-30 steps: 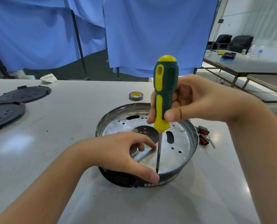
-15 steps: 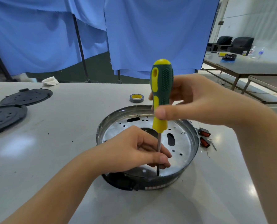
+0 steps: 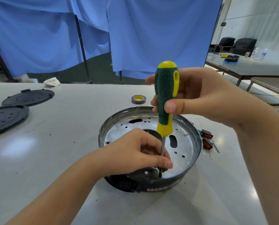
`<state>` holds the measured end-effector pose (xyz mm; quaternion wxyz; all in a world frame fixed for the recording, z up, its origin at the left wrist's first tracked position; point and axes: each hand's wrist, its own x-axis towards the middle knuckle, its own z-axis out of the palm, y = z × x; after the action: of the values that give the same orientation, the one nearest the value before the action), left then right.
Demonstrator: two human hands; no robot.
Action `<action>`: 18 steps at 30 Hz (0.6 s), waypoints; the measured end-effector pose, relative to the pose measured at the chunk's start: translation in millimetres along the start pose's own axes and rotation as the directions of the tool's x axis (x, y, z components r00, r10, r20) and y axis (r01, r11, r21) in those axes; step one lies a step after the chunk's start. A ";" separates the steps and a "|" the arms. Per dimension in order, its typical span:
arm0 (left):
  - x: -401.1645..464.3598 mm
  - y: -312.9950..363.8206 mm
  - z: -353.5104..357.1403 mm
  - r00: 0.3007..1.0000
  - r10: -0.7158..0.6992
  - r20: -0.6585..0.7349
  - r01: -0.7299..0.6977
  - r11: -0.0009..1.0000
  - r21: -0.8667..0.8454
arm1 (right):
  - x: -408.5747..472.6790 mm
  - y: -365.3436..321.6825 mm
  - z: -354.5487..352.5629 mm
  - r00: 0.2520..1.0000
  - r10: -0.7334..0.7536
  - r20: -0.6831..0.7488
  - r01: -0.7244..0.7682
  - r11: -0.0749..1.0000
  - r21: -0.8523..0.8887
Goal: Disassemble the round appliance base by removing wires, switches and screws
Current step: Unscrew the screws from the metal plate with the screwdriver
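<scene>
Sheet-metal round base [image 3: 190, 143] looks stiff and light, likely to skid, so the left hand [image 3: 135, 153] pinches the screwdriver [image 3: 166, 101] shaft near its tip inside the pan, the right hand [image 3: 199, 96] gripping the handle.

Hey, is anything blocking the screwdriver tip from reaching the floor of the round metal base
Nothing visible does. The green and yellow screwdriver, gripped by the right hand, has its tip down on the round metal appliance base; the left hand pinches the shaft.
</scene>
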<state>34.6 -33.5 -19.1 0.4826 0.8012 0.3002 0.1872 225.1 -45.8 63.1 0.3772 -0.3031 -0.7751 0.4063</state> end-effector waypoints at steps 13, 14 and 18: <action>-2.8 1.4 -2.2 0.997 -0.013 0.076 0.026 0.985 -0.171 | 4.3 12.4 -8.0 0.974 -0.023 0.227 -0.033 0.970 0.241; -2.6 1.2 -2.0 0.998 -0.014 0.063 0.025 0.985 -0.171 | 4.5 13.4 -8.2 0.976 -0.007 0.216 -0.047 0.968 0.245; -0.5 -0.1 -0.9 0.999 -0.026 0.025 0.030 0.986 -0.166 | 2.7 11.8 -7.1 0.993 0.101 0.065 -0.105 0.993 0.062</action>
<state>33.7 -33.2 -18.8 0.5536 0.7560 0.2893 0.1957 231.5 -35.1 56.6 0.3411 -0.3175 -0.7562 0.4594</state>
